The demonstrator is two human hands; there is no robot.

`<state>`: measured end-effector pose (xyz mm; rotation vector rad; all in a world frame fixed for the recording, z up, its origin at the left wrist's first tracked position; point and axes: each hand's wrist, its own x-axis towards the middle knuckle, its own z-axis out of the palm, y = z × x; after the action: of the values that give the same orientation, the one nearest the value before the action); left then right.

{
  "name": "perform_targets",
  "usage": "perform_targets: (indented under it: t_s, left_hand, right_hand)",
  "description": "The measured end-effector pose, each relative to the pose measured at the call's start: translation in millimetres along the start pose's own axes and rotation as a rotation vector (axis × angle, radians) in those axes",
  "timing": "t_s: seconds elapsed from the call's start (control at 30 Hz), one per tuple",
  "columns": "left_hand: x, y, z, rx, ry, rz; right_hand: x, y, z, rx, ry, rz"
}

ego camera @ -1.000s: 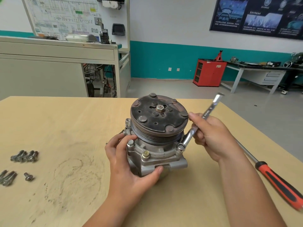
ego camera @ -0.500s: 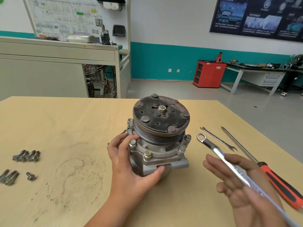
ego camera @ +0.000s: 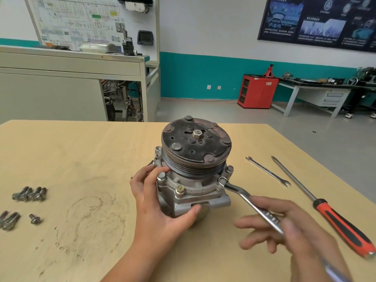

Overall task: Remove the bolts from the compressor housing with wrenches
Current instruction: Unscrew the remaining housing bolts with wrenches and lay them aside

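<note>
**Item:** compressor housing point(ego camera: 183, 198), upright mid-counter point(ego camera: 81, 159). The left hand point(ego camera: 160, 216) has its grip wrapped round the side, thumb on the front.

**Change:** half a second ago the combination wrench point(ego camera: 240, 192) lay clear of the housing on the flat right hand point(ego camera: 295, 231). Its ring now sits over the front-right flange bolt point(ego camera: 222, 181).

**Right grip:** the shaft lies across extended fingers. Blur means I cannot tell whether it is pinched.

**Reading:** probably re-seated for another loosening swing. Several bolts are still in the housing.
</note>
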<state>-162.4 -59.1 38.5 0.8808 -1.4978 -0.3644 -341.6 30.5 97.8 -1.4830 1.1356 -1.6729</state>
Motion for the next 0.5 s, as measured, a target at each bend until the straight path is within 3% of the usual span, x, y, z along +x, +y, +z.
perform_targets:
  t_s: [0.1, 0.27, 0.5]
  left_hand:
    - [-0.3, 0.3, -0.1, 0.0, -0.007, -0.011]
    - [-0.8, -0.9, -0.4, -0.009, -0.008, -0.021]
    - [0.7, -3.8, -4.4, -0.042, -0.062, -0.003]
  right_hand:
    - [37.3, 2.7, -21.8, 0.016, -0.032, -0.069]
    - [124.0, 10.4, -22.7, 0.21, -0.236, 0.231]
    - [131.7, 29.2, -10.0, 0.452, -0.111, 0.341]
